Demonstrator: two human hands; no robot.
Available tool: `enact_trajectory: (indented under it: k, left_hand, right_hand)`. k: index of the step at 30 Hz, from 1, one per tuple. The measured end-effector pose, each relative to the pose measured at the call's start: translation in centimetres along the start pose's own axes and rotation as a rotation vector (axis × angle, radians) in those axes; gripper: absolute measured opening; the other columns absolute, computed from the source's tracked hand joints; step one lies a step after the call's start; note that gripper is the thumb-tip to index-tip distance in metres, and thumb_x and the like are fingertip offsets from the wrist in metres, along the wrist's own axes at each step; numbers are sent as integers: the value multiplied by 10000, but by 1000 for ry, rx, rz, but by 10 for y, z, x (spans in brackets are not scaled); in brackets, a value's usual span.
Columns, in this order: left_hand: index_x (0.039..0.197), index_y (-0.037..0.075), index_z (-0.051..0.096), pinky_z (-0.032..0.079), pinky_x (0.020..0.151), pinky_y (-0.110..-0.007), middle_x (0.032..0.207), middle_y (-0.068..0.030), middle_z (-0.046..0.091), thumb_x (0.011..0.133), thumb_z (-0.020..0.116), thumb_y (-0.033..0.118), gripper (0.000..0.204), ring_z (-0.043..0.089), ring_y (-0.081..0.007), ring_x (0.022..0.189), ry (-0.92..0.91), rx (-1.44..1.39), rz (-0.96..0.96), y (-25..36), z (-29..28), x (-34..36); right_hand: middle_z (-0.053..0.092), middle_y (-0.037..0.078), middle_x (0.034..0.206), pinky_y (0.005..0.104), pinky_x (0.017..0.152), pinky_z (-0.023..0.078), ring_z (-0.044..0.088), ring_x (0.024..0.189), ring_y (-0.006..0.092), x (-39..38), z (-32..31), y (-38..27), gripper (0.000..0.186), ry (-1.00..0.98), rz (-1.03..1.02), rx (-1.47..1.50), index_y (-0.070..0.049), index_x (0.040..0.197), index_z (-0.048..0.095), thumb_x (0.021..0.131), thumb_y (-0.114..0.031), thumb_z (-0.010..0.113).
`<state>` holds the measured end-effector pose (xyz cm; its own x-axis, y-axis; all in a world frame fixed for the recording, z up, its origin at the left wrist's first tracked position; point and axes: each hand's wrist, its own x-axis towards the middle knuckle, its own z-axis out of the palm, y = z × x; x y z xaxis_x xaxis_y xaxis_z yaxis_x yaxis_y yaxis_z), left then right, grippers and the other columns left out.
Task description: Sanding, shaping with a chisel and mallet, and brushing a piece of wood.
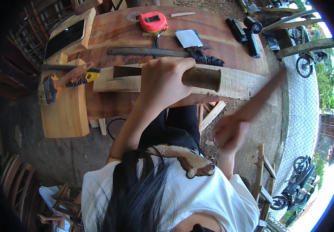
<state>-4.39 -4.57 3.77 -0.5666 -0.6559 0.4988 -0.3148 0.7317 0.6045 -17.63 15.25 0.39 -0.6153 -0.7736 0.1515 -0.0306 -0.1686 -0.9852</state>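
Along the near edge of the table [213,19], the pale timber [113,83] lies crosswise, and over it sits the left hand [167,77], fingers clamped around the chisel [201,78]! Handle poking out to the right, dark blade out to the left, close to flat along the timber; whether the edge touches wood, I cannot tell from here. Off to the right, clear of the table, there's the right hand [232,131], smeared with motion, fingers curled around a stick [265,94] that slants up and away. Blur swallows its outline, so no telling if it carries a head.

By the look of it, this is striking work: chisel steadied, stick raised, butt of the handle facing the right hand. A clean blow would call for a firm left wrist, the stick in line with that butt, and knuckles out of its path.

And around them? Pink tape measure [152,22] at the far side, paper [189,38] nearer, a flat bar [147,51] between tape measure and timber. On the left, brush [51,91] and yellow cutter [84,77] at a block [64,120].
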Motion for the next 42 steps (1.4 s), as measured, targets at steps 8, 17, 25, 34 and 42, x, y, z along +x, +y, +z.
enact_trajectory:
  k: [8, 17, 25, 34, 42]
  left_hand:
    - [802, 89, 650, 493, 602, -338, 746, -101, 662, 590, 734, 127, 231, 653, -288, 704, 20, 82, -32, -14, -22, -9]
    - [830, 138, 679, 518, 624, -377, 730, -79, 670, 605, 753, 209, 247, 653, -297, 694, 56, 173, -32, -25, -25, -7]
    - [893, 137, 689, 530, 649, -382, 745, -106, 669, 595, 766, 235, 323, 657, -311, 729, 16, 313, -35, -35, -17, -6]
    - [800, 123, 651, 508, 518, -312, 669, -43, 653, 607, 754, 161, 222, 654, -199, 592, -269, -47, 442, 93, 77, -6]
    - [715, 133, 615, 492, 468, -297, 597, -26, 622, 653, 716, 195, 134, 634, -162, 523, -442, -52, 425, 113, 134, -7]
  right_hand:
    - [534, 86, 811, 280, 541, 452, 549, 640, 157, 10, -12, -10, 504, 142, 171, 377, -42, 1045, 458, 886, -519, 494]
    - [565, 110, 789, 319, 503, 464, 559, 599, 188, 1, 3, -6, 472, 81, 236, 250, -2, 1023, 487, 867, -442, 557]
    - [583, 116, 955, 348, 850, 416, 548, 967, 224, -10, 25, -20, 584, -74, 480, -31, -36, 1259, 395, 834, -355, 637]
    - [609, 104, 891, 303, 462, 499, 605, 622, 196, -13, -84, -15, 377, 563, 18, 17, -49, 1145, 469, 924, -351, 513]
    - [530, 98, 842, 253, 528, 420, 516, 628, 147, -40, -135, -55, 540, 847, -127, 10, -23, 1159, 435, 888, -482, 520]
